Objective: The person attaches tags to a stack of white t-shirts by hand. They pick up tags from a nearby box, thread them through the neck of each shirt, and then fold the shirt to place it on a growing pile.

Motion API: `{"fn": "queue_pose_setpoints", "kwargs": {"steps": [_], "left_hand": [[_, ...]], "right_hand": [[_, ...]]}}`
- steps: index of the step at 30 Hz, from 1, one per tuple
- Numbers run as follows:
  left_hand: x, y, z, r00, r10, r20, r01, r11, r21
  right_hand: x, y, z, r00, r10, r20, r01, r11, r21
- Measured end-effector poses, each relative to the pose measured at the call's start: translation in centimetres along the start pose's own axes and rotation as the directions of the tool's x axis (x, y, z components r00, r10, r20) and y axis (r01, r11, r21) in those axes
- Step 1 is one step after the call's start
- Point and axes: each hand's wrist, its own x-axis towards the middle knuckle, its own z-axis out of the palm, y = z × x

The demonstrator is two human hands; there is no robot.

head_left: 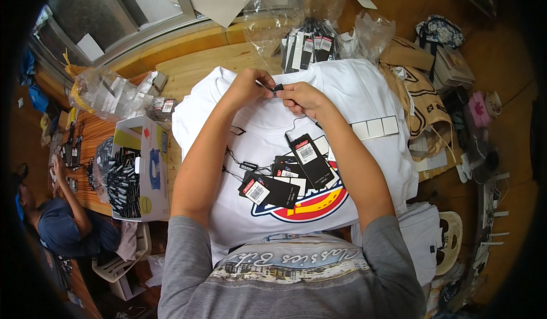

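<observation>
A white T-shirt (256, 114) with a red, yellow and blue print lies on a stack in front of me. At its collar, my left hand (250, 85) and my right hand (302, 98) meet, fingertips pinched on a small black tab (277, 88). Whether that is a neck label or a string fastener, I cannot tell. Below my right hand, a thin black cord leads down toward a black hang tag (312, 160) with a white sticker. More black hang tags (268, 189) lie overlapped on the shirt's print, their cords loose, with a small black cord seal (248, 165) among them.
Beyond the shirts, a clear plastic bag (310, 44) holds more tags. A carton (156, 171) full of black tags stands at left, near a seated person (68, 222). White stickers (374, 128) lie on the shirt's right side. Brown paper bags (421, 102) crowd the right.
</observation>
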Motion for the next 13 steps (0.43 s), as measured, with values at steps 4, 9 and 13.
{"fn": "queue_pose_setpoints", "kwargs": {"steps": [4, 9, 13], "left_hand": [[-0.24, 0.17, -0.48, 0.999, -0.053, 0.007, 0.050, 0.978, 0.204], [-0.32, 0.11, -0.79, 0.988, -0.151, -0.031, 0.152, 0.987, 0.042], [-0.08, -0.02, -0.42, 0.987, -0.133, -0.087, 0.137, 0.990, 0.036]], "right_hand": [[0.24, -0.07, -0.40, 0.999, 0.011, 0.033, -0.012, 1.000, 0.028], [0.32, 0.03, -0.34, 0.999, 0.012, 0.052, -0.016, 0.997, 0.070], [0.53, 0.14, -0.33, 0.997, -0.003, 0.079, -0.005, 0.995, 0.101]]}}
